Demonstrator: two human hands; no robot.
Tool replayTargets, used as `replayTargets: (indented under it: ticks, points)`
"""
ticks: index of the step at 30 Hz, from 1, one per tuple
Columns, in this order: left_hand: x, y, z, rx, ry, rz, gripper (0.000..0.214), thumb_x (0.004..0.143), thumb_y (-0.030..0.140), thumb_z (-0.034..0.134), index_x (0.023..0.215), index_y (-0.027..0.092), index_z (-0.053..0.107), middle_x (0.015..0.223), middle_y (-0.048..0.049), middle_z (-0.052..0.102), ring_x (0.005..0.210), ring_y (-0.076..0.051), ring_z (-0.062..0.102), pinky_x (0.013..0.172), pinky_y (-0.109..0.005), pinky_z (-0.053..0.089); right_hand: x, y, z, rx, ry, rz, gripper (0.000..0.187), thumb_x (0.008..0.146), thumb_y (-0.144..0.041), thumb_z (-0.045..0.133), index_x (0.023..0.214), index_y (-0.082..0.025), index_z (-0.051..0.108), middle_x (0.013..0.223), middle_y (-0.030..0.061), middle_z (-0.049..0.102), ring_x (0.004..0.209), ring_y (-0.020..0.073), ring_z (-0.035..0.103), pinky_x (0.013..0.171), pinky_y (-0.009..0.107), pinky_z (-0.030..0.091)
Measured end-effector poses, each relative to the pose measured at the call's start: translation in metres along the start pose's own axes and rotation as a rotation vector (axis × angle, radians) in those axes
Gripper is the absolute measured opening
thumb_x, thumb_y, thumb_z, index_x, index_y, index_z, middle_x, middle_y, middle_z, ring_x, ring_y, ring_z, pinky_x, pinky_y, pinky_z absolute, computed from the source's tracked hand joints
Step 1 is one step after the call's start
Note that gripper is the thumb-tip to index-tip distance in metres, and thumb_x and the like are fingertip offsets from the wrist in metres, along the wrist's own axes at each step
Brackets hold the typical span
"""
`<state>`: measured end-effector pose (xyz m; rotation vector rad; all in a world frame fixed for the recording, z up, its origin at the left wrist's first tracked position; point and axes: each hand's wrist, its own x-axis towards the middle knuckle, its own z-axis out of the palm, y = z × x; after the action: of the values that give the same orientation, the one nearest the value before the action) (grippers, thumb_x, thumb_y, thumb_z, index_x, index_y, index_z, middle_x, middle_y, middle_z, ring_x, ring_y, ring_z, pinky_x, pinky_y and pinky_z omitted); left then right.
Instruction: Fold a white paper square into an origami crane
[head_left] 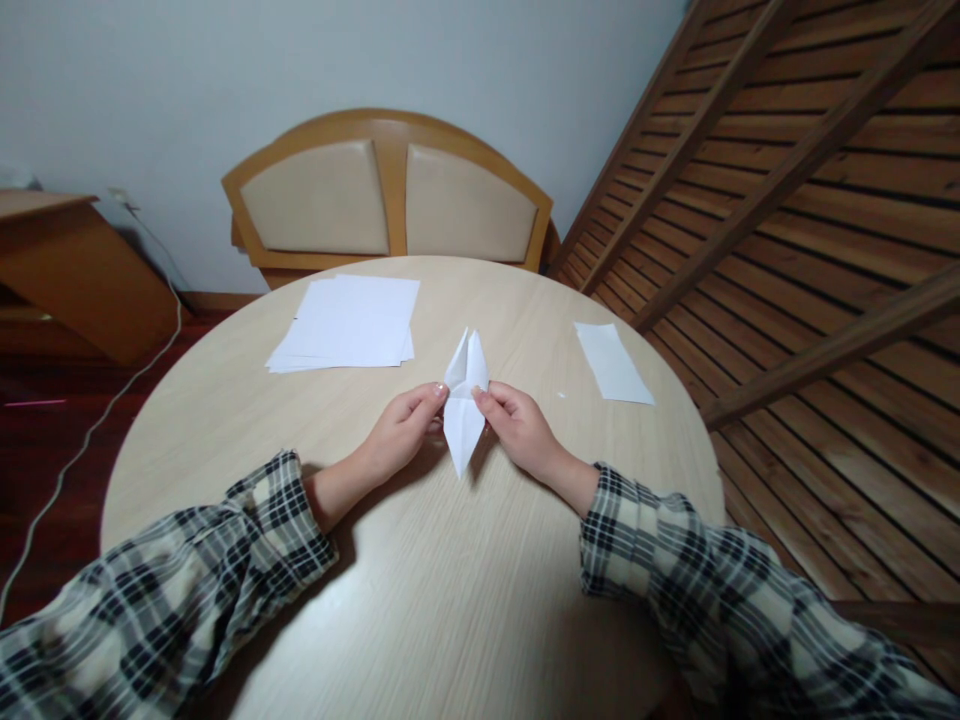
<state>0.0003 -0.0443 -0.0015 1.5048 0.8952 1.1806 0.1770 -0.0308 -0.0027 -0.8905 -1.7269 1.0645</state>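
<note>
A piece of folded white paper (464, 425) is held over the middle of the round table, its lower end coming to a point and its upper end split into two narrow flaps. My left hand (407, 425) pinches its left edge, thumb on top. On the opposite edge, my right hand (520, 428) grips the paper between thumb and fingers. The fingertips behind the paper are partly hidden.
The round wooden table (435, 600) bears a stack of white paper sheets (352, 320) at the back left and a white paper strip (613, 362) at the right. A tiny white scrap (562, 396) lies between. Beyond stands a padded headboard (397, 200); slatted wood (840, 250) rises at right.
</note>
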Motion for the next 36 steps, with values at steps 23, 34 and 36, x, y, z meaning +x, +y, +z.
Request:
replayTargets:
  ticks: [23, 34, 36]
  points:
    - [-0.005, 0.01, 0.001, 0.296, 0.014, 0.114, 0.024, 0.098, 0.036, 0.042, 0.105, 0.018, 0.056, 0.096, -0.0049, 0.062, 0.089, -0.017, 0.059, 0.08, -0.03, 0.051, 0.0, -0.009, -0.001, -0.103, 0.001, -0.175, 0.021, 0.096, -0.043, 0.052, 0.094, -0.023, 0.059, 0.093, 0.0035, 0.06, 0.089, 0.0179, 0.058, 0.079, 0.035, 0.048]
    - [-0.002, -0.001, -0.001, 0.292, 0.058, 0.082, 0.026, 0.097, 0.041, 0.045, 0.091, 0.017, 0.054, 0.08, 0.0009, 0.053, 0.074, -0.014, 0.049, 0.07, -0.026, 0.042, -0.001, -0.012, -0.003, -0.258, -0.017, -0.309, 0.014, 0.096, -0.027, 0.052, 0.094, -0.023, 0.065, 0.091, 0.0035, 0.056, 0.09, 0.0172, 0.056, 0.079, 0.034, 0.047]
    - [-0.001, -0.003, -0.001, 0.259, 0.038, 0.061, 0.026, 0.096, 0.041, 0.047, 0.091, 0.017, 0.053, 0.078, 0.0015, 0.052, 0.071, -0.013, 0.048, 0.067, -0.026, 0.041, -0.001, -0.012, -0.004, -0.263, 0.036, -0.286, 0.006, 0.092, -0.027, 0.058, 0.092, -0.023, 0.062, 0.09, 0.0024, 0.057, 0.084, 0.0161, 0.055, 0.074, 0.032, 0.046]
